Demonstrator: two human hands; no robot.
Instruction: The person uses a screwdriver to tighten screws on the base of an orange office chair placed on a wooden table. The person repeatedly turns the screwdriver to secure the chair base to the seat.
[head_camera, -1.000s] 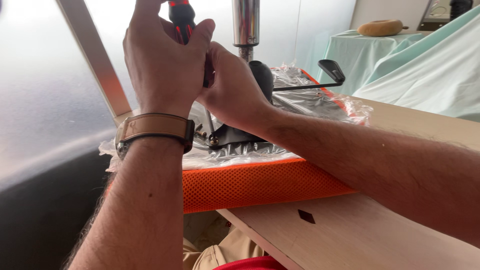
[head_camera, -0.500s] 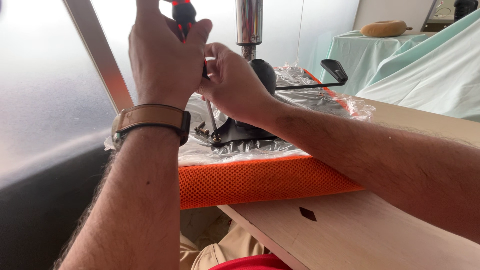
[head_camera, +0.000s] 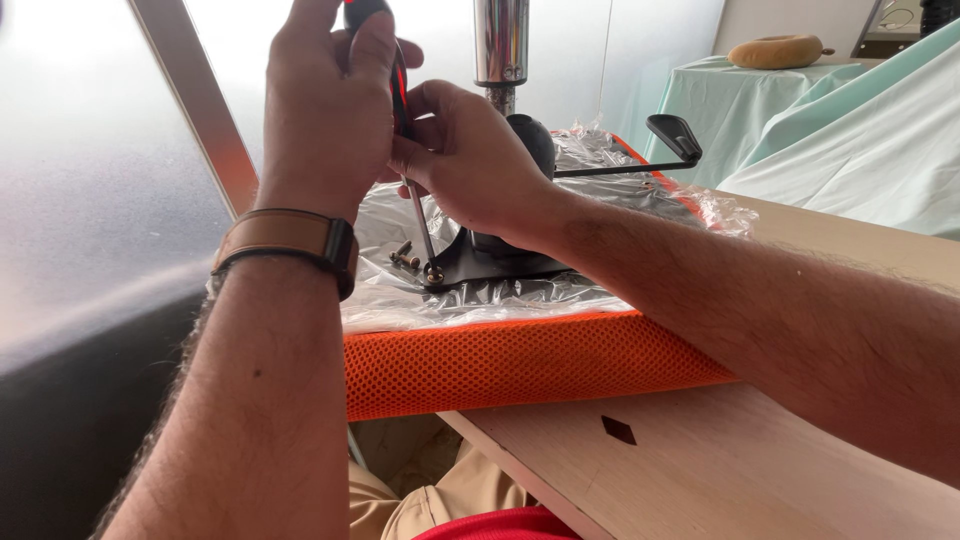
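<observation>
My left hand (head_camera: 325, 110) grips the black and red handle of a screwdriver (head_camera: 398, 80) held upright. My right hand (head_camera: 470, 155) pinches the screwdriver's metal shaft just below the handle. The tip sits on a screw (head_camera: 434, 271) at the corner of a black metal mechanism plate (head_camera: 490, 265). The plate lies on an upturned orange mesh chair seat (head_camera: 520, 360) wrapped in clear plastic. A chrome cylinder (head_camera: 500, 45) rises from the plate, and a black lever (head_camera: 660, 140) sticks out to the right. Loose screws (head_camera: 403, 255) lie beside the plate.
The seat rests on a light wooden table (head_camera: 720, 470) with a small dark diamond mark. A frosted window with a metal bar (head_camera: 190, 100) is at the left. Pale green cloth (head_camera: 850, 150) covers furniture at the back right, with a tan ring cushion (head_camera: 778, 50) on top.
Both hands and the screwdriver have stayed on the same screw; my left hand has shifted slightly on the handle. The view has drifted a little.
</observation>
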